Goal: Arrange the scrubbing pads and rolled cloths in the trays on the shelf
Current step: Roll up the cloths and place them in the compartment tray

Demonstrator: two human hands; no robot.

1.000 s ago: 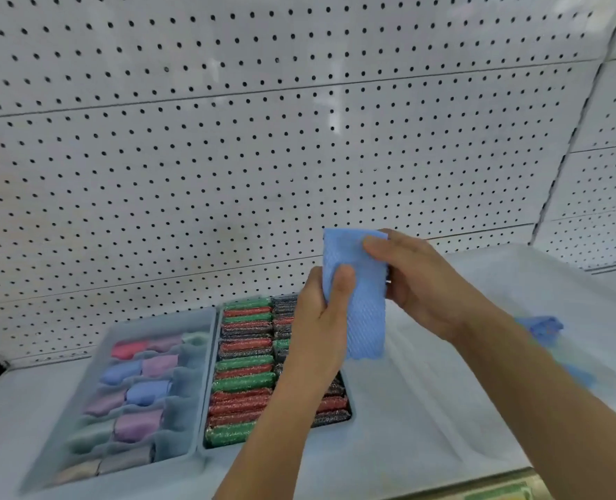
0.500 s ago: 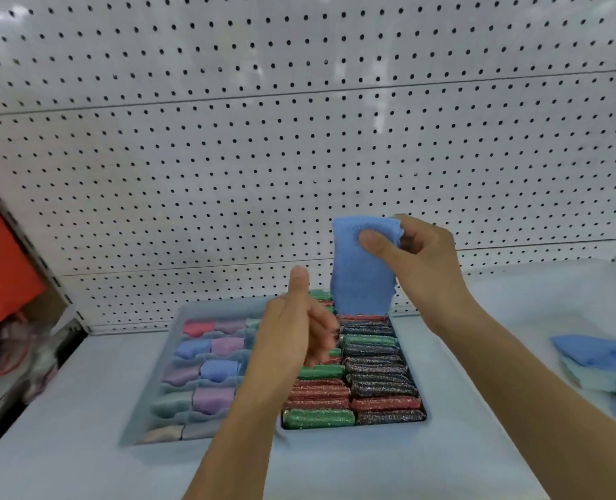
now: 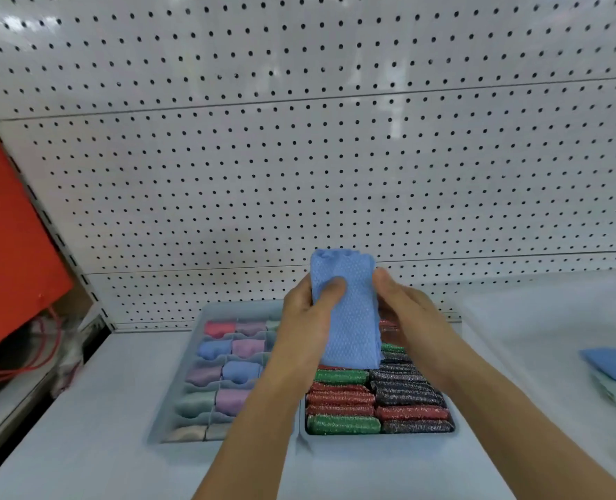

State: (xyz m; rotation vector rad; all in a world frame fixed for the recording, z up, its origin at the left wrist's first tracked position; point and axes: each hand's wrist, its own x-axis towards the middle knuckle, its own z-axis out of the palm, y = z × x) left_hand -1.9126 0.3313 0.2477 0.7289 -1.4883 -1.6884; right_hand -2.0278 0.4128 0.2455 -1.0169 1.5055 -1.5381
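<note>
Since half a second ago, left hand is again gripping the blue cloth with right hand, centre frame above nearly full trays; more cloths are waiting at right.

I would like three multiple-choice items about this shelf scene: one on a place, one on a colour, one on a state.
1. The tray of scrubbing pads lies where from the tray of rolled cloths?
A left
B right
C on top

2. The cloth held up is
A blue
B red
C green

3. That cloth is
A lying in a tray
B held by one hand
C held by both hands

Key: 1 B, pads sit on the right side; 2 A, its weave is blue; 3 C, left hand and right hand grip its edges.
</note>
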